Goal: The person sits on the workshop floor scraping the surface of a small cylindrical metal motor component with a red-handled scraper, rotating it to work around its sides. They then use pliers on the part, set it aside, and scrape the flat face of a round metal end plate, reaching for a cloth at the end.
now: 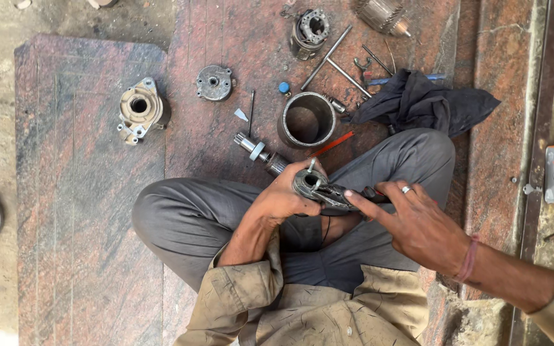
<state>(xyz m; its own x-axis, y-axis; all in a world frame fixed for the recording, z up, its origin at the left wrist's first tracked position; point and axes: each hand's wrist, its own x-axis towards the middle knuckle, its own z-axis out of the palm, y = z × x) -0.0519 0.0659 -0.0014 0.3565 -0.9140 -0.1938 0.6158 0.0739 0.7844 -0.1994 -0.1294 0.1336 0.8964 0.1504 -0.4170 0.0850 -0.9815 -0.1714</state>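
Small round metal part [309, 182] near frame centre, clamped in left hand [283, 198]; pliers [344, 195] at its 3 o'clock, gripped by right hand [418, 224]. Likely heavy, rigid, greasy; best held around the rim.

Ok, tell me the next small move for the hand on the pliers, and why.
Probably squeeze the pliers gently with the right hand. Their tips already sit on the round metal part that the left hand steadies over the lap, while the right fingers lie extended along the handles.
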